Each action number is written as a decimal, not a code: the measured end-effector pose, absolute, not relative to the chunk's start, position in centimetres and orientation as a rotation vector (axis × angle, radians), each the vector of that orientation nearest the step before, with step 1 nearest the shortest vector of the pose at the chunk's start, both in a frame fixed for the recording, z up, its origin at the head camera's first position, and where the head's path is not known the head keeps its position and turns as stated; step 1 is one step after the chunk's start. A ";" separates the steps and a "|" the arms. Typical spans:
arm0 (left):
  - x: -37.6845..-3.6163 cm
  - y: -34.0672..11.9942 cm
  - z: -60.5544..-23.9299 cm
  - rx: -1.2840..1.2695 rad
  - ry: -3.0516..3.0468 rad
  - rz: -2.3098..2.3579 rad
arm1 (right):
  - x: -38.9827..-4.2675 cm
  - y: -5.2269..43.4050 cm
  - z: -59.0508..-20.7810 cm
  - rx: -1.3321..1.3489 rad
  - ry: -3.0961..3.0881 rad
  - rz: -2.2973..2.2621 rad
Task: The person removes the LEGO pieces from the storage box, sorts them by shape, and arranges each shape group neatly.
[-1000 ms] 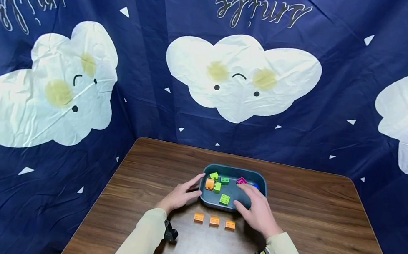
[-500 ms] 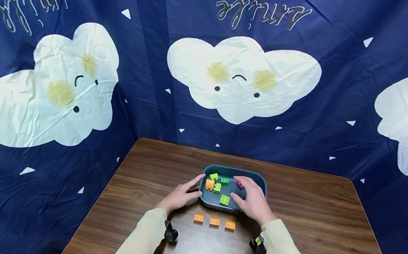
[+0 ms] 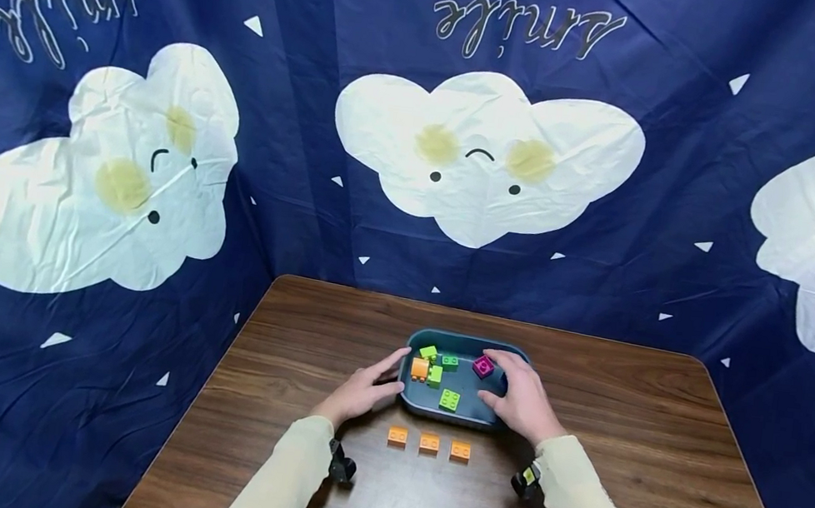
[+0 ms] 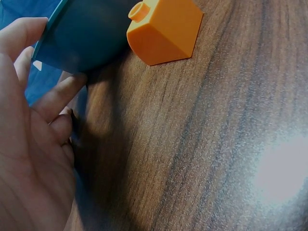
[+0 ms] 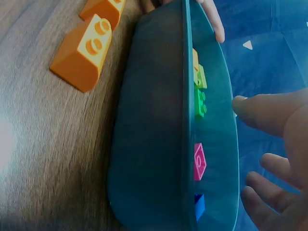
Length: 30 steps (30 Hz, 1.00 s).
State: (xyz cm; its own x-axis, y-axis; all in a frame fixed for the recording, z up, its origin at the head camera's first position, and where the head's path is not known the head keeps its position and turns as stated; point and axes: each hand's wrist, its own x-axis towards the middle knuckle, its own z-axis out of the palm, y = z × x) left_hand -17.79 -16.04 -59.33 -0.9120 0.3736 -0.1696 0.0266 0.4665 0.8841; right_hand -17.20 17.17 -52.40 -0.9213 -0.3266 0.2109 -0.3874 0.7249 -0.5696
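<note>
A dark teal tray (image 3: 460, 413) sits mid-table and holds green bricks (image 3: 448, 399), an orange brick (image 3: 420, 368) and a pink brick (image 3: 483, 366). My left hand (image 3: 365, 386) lies flat beside it, straight fingers touching the tray's left wall (image 4: 82, 33). My right hand (image 3: 512, 392) hovers over the tray's right end, just right of the pink brick, fingers relaxed and holding nothing. In the right wrist view the right hand (image 5: 284, 120) is spread above the rim, over the pink brick (image 5: 199, 161) and a blue brick (image 5: 198, 206).
Three orange bricks (image 3: 429, 442) lie in a row on the wooden table (image 3: 621, 429) in front of the tray; one of them (image 4: 166, 29) sits close to my left hand. Dark blue cloud-print cloth (image 3: 487, 154) hangs behind and on both sides.
My right hand went from the tray's near right corner onto the pink brick, then drew back to the right end. The pink brick lies slightly shifted. The left hand stayed put.
</note>
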 end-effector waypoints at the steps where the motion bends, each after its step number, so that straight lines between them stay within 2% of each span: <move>1: -17.8 -16.0 -59.3 0.340 2.382 1.424 | -17.3 17.3 -52.4 0.578 -2.833 0.965; 18: -17.7 -16.0 -59.3 0.333 2.371 1.441 | -17.9 19.3 -53.4 0.496 -2.910 0.921; 30: -17.6 -16.0 -59.3 0.333 2.373 1.441 | -18.4 18.2 -53.5 0.556 -2.876 0.932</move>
State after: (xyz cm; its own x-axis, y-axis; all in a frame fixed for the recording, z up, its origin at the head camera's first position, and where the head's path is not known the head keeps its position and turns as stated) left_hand -17.57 -15.99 -59.33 -0.9136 0.3703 -0.1680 0.0217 0.4569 0.8892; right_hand -18.36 18.24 -53.48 -0.9323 -0.3179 0.1726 -0.3587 0.7511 -0.5543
